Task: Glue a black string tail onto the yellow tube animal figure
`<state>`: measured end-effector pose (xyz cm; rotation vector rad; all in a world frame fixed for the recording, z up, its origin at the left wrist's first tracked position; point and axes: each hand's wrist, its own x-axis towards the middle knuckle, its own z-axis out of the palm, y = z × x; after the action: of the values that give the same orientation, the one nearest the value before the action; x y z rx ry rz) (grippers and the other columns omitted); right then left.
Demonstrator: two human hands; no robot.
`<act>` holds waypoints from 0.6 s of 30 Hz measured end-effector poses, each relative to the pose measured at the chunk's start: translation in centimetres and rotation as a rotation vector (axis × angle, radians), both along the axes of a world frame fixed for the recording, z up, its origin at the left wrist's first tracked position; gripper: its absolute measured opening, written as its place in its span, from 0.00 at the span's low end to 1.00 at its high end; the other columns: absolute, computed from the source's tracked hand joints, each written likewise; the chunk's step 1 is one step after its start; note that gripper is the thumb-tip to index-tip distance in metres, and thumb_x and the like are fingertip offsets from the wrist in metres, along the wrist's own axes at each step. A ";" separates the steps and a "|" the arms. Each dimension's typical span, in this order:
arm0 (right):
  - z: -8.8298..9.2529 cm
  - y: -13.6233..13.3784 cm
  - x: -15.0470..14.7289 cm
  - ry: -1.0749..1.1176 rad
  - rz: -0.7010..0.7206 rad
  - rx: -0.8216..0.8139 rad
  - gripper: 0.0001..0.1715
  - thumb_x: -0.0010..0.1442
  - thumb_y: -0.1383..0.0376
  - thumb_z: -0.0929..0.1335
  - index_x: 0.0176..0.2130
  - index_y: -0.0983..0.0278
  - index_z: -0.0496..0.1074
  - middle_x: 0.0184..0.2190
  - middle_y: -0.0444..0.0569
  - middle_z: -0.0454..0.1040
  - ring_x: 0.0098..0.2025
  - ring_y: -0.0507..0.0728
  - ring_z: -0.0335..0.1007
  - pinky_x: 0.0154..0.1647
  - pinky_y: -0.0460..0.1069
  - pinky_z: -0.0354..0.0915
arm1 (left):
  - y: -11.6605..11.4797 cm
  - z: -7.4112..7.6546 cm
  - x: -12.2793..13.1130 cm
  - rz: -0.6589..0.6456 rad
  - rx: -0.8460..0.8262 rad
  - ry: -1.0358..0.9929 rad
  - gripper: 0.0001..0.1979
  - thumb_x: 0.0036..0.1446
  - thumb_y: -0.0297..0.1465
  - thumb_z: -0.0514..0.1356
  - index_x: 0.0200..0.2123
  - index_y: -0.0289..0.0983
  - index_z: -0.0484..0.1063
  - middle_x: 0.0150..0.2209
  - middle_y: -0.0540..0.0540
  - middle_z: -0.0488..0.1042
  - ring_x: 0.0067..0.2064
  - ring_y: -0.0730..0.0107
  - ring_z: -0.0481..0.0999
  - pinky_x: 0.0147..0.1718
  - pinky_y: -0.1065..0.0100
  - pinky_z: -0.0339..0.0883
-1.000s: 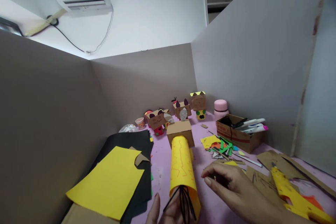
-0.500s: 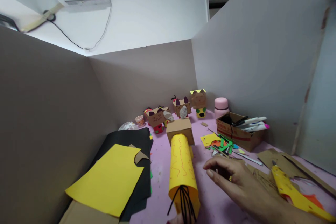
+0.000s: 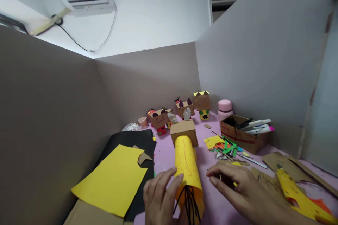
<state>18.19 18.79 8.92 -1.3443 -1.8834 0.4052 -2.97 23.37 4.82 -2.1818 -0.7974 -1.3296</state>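
Observation:
A yellow paper tube [image 3: 185, 160] with a wavy orange line lies lengthwise in front of me. Black strips [image 3: 189, 200] hang out of its near end, and its far end meets a small cardboard box [image 3: 185, 128]. My left hand [image 3: 161, 197] is along the tube's left side, fingers loosely bent and thumb apart; whether the fingertips touch the paper I cannot tell. To the right of the tube my right hand [image 3: 237, 186] hovers over the table, its fingers curved, with a gap between thumb and forefinger and nothing visibly gripped.
Yellow paper [image 3: 113, 179] lies over black sheets [image 3: 121, 140] on the left. Cardboard animal figures [image 3: 160, 121] stand at the back. On the right are a pink bottle [image 3: 225, 109], a box of pens [image 3: 243, 133], paper scraps [image 3: 227, 146] and a yellow glue gun [image 3: 295, 193].
My left hand has come up from below into view at the tube's left side. My right hand stays about where it was. The camera view has shifted slightly.

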 end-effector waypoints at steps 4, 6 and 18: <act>0.1 0.1 -0.1 -0.023 0.021 0.005 0.09 0.61 0.65 0.61 0.35 0.59 0.70 0.31 0.42 0.76 0.33 0.52 0.72 0.33 0.45 0.65 | 0.4 1.7 -0.2 0.003 0.099 0.101 0.13 0.51 0.22 0.57 0.41 0.38 0.73 0.36 0.45 0.80 0.40 0.64 0.75 0.41 0.61 0.58; 0.2 0.1 -0.2 -0.027 0.015 0.006 0.09 0.61 0.66 0.61 0.35 0.59 0.70 0.30 0.42 0.76 0.32 0.52 0.73 0.32 0.45 0.65 | 0.6 2.3 -0.4 -0.062 0.149 0.203 0.12 0.51 0.23 0.59 0.39 0.37 0.74 0.35 0.47 0.81 0.37 0.68 0.76 0.40 0.64 0.57; -0.3 0.5 -0.1 0.002 0.040 -0.011 0.10 0.60 0.66 0.61 0.36 0.60 0.71 0.32 0.43 0.76 0.34 0.53 0.73 0.34 0.45 0.66 | -0.1 2.1 0.2 -0.078 0.187 0.163 0.16 0.63 0.27 0.47 0.37 0.37 0.75 0.33 0.47 0.82 0.37 0.71 0.77 0.43 0.63 0.56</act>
<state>18.10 19.27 8.64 -1.3145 -1.9121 0.4377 -2.76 23.26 6.90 -2.1570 -0.5107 -1.1926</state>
